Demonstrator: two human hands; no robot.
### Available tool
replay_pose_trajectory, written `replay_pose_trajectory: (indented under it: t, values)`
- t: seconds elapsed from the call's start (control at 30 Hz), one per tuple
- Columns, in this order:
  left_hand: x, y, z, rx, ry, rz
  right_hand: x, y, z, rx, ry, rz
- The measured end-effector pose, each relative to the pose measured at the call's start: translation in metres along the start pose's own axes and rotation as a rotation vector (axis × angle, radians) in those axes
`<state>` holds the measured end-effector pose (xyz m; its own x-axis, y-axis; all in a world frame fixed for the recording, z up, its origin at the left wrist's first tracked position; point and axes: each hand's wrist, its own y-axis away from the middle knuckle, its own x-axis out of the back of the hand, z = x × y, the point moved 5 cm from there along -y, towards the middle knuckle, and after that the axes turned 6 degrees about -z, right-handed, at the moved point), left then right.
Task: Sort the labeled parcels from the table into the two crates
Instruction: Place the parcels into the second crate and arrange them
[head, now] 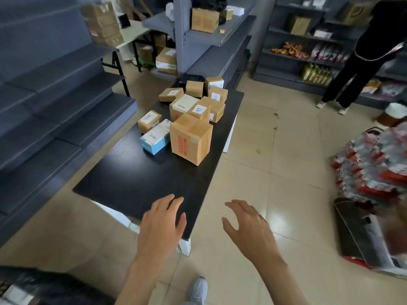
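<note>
Over the near end of the black table [136, 183], both hands are held out, palms down, holding nothing. The left hand [161, 223] hovers above the table's near right corner with its fingers straight and close together; the right hand [246, 223] is just off the table's right edge, over the tiled floor, fingers spread and loosely bent. Well beyond the hands, toward the table's far end, the labeled parcels [191, 106] sit in a cluster. Nearest to the hands is a large cardboard box with red print [190, 142], with a blue-and-white box [155, 137] touching its left side. Smaller brown boxes with white labels crowd behind them. Right of the table stands a person in black [363, 56] beside stocked shelves [308, 51]. Whether any crate is in view, I cannot tell.
</note>
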<state>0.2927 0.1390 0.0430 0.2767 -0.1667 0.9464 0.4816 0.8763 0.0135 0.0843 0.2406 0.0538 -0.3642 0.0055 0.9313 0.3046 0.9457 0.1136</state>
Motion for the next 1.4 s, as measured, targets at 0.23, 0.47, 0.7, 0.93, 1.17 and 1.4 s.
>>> replay_pose_trajectory:
  t: [0.23, 0.47, 0.7, 0.93, 1.17, 1.4]
  values:
    - [-0.004, -0.111, 0.036, 0.025, -0.012, 0.009, 0.031, -0.098, 0.047, 0.011, 0.016, -0.041]
    - [-0.023, -0.215, 0.076, 0.131, -0.025, -0.004, 0.062, -0.214, 0.119, 0.073, 0.032, -0.093]
    - [-0.015, -0.286, 0.113, 0.275, -0.03, 0.012, 0.099, -0.313, 0.161, 0.194, 0.043, -0.118]
    - [-0.002, -0.333, 0.1, 0.427, -0.045, 0.052, 0.109, -0.41, 0.144, 0.351, 0.022, -0.186]
    - [-0.005, -0.393, 0.039, 0.549, 0.006, 0.142, 0.095, -0.513, 0.086, 0.484, 0.06, -0.248]
    - [-0.001, -0.434, -0.021, 0.685, 0.044, 0.153, 0.072, -0.59, 0.028, 0.612, 0.102, -0.318]
